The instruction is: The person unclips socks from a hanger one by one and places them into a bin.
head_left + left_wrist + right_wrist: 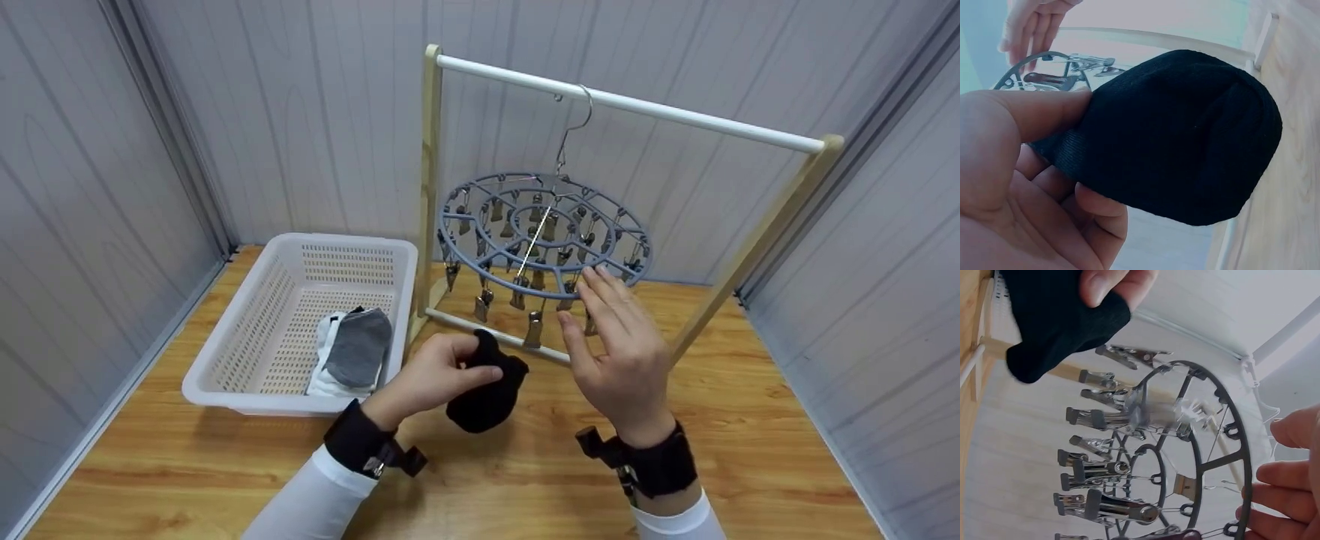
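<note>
A black sock (487, 397) is pinched between the thumb and fingers of my left hand (439, 373), in front of the rack. The left wrist view shows the sock (1185, 140) spreading out past the thumb, its rounded end away from the hand. My right hand (624, 364) is raised at the near right edge of a round blue-grey clip hanger (525, 286). Its fingers are extended, with fingertips at the outer ring; in the right wrist view the fingers (1283, 495) touch the ring. Metal clips (534, 330) dangle below the hanger, none visibly holding fabric.
The hanger hooks over the white bar (675, 112) of a stand with wooden posts (431, 150). To the left, a white perforated basket (196, 390) contains a grey sock (360, 349) on white fabric (322, 379). Pale panels enclose the wooden table (750, 450).
</note>
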`<state>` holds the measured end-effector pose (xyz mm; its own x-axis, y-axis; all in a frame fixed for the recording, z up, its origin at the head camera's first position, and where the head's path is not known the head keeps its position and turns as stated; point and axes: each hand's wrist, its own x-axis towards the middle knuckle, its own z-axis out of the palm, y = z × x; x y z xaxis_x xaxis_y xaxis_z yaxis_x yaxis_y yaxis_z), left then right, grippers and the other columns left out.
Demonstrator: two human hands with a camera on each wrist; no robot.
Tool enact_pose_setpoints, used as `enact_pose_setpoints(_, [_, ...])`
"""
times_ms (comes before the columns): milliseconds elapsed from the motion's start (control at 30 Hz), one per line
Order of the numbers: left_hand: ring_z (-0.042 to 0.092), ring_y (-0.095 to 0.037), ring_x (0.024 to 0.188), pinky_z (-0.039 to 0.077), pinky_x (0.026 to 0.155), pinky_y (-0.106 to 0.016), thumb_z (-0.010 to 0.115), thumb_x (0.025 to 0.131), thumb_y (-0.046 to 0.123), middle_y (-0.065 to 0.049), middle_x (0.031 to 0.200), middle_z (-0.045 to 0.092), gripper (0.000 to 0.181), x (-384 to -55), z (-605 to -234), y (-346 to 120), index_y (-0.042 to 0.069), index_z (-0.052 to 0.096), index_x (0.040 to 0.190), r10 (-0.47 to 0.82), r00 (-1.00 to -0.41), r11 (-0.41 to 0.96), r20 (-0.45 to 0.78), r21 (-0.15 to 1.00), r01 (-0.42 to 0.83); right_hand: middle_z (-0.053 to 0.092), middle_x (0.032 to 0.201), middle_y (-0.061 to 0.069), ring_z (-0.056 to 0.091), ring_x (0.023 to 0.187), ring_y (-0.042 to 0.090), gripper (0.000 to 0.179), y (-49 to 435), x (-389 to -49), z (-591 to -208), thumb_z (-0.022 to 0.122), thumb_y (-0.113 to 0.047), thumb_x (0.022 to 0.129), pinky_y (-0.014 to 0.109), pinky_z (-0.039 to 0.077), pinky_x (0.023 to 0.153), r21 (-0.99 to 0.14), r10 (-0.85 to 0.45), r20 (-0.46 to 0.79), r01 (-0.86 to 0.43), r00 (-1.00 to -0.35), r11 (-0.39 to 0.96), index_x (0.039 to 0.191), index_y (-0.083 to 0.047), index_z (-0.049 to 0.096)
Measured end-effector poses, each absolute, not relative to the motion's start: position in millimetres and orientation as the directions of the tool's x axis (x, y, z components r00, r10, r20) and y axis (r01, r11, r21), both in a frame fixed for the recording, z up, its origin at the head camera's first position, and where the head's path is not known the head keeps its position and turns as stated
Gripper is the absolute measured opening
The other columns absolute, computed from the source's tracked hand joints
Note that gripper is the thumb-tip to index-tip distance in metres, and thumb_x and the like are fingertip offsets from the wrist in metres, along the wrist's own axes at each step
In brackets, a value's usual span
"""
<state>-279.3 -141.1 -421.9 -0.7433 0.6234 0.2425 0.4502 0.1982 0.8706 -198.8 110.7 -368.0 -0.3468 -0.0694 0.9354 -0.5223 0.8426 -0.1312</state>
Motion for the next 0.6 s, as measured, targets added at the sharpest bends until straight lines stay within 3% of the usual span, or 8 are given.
enact_pose_setpoints(267, [0.062, -0.014, 0.075, 0.052, 0.067, -0.028, 0.084, 0.100, 0.021, 0.005, 0.080, 0.064, 0.031, -283.7, -405.2, -158.5, 0.011, 0.062, 0.080, 0.602, -0.756, 0.178, 0.257, 0.880, 0.440, 0.075, 0.137, 0.020, 0.069, 0.133, 0.043, 0.039, 113.4, -202.8, -371.8, 0.078, -0.022, 0.103, 0.054, 0.049, 0.119, -0.156, -0.058, 0.913, -0.476, -0.404, 0.866, 0.131, 0.005, 0.078])
enact_pose_setpoints(467, [0.070, -0.024, 0.087, 0.057, 0.080, -0.034, 0.082, 0.103, 0.023, -0.004, 0.094, 0.075, 0.021, -287.0, -386.4, -184.1, 0.005, 0.074, 0.095, 0.529, -0.818, 0.150, 0.227, 0.923, 0.353, 0.076, 0.136, 0.020, 0.069, 0.133, 0.043, 0.040, 114.6, -202.9, -372.6, 0.079, -0.023, 0.102, 0.058, 0.050, 0.118, -0.157, -0.059, 0.906, -0.462, -0.419, 0.873, 0.130, 0.005, 0.078])
enact_pose_setpoints(600, [0.068, -0.023, 0.086, 0.056, 0.080, -0.031, 0.080, 0.104, 0.021, -0.006, 0.092, 0.075, 0.020, -293.5, -375.1, -205.8, 0.002, 0.076, 0.099, 0.434, -0.860, 0.149, 0.269, 0.920, 0.363, 0.076, 0.136, 0.021, 0.069, 0.134, 0.042, 0.040, 115.0, -202.7, -372.3, 0.079, -0.025, 0.103, 0.059, 0.050, 0.117, -0.153, -0.063, 0.906, -0.461, -0.420, 0.874, 0.131, 0.004, 0.078])
